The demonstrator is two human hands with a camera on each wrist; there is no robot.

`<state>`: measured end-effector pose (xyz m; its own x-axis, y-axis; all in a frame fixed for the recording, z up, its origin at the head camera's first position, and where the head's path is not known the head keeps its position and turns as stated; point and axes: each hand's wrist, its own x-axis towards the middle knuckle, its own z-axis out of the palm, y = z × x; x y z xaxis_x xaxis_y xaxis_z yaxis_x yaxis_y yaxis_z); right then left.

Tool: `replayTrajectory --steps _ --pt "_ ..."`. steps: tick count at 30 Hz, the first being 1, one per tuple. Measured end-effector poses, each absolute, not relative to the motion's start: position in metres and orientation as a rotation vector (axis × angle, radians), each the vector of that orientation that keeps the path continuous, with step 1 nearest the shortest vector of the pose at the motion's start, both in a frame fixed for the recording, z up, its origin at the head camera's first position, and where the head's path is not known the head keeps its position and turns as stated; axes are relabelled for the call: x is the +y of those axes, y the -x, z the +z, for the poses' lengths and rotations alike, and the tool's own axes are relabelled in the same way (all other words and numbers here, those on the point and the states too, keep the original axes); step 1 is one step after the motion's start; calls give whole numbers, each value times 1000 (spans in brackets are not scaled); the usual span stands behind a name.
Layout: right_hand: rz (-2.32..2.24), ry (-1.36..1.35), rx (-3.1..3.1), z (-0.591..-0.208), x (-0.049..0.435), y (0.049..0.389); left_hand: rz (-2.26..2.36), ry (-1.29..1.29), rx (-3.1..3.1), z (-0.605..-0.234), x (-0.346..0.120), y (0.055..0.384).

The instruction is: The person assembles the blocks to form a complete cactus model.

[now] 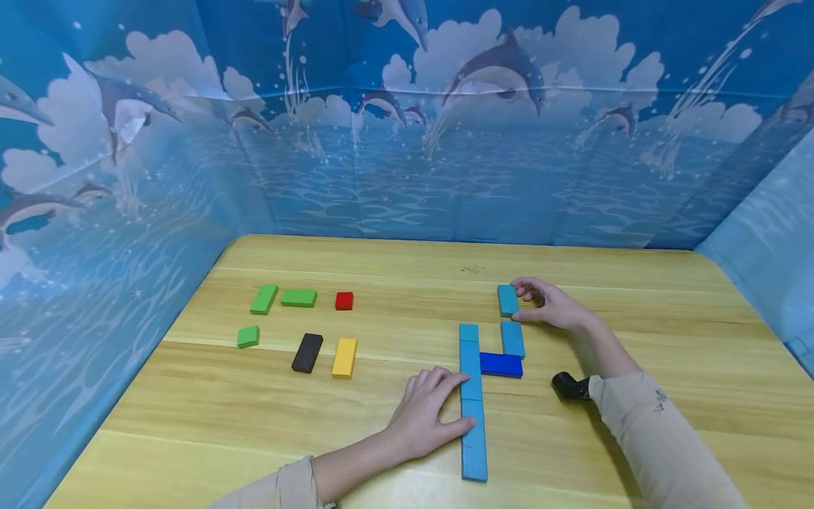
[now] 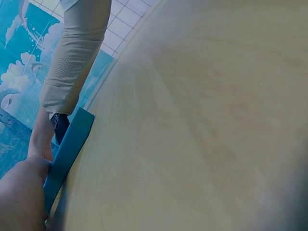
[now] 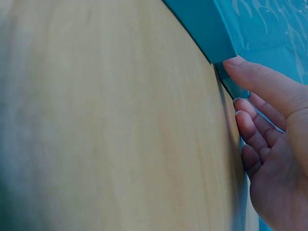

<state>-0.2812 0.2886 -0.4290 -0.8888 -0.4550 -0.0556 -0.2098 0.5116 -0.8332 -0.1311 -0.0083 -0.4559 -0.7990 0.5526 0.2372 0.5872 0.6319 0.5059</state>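
Note:
A long column of light blue blocks (image 1: 473, 442), set end to end, lies right of centre in the head view. My left hand (image 1: 422, 417) rests beside it, thumb and forefinger touching its left side and top. Against the column's right side sits a dark blue block (image 1: 501, 365). From that block's right end a light blue block (image 1: 512, 338) extends away from me. Beyond it, with a small gap, lies another light blue block (image 1: 508, 300), pinched at its ends by my right hand (image 1: 552, 305). In the right wrist view, the thumb (image 3: 264, 82) partly hides this block (image 3: 236, 87).
At the left lie several green blocks (image 1: 299, 297), a red block (image 1: 344, 301), a black block (image 1: 308, 353) and a yellow block (image 1: 344, 358). A black wrist device (image 1: 570, 387) sits at the right sleeve. Dolphin-print cloth (image 1: 407, 170) hangs around the wooden table (image 1: 222, 410).

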Motion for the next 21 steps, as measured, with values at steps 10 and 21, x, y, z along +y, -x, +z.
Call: replayTrajectory --steps 10,21 --pt "-1345 483 2459 -429 290 280 -899 988 -2762 -456 -8 131" --pt "-1324 460 2496 -431 289 279 -902 984 -2767 -456 -9 131"
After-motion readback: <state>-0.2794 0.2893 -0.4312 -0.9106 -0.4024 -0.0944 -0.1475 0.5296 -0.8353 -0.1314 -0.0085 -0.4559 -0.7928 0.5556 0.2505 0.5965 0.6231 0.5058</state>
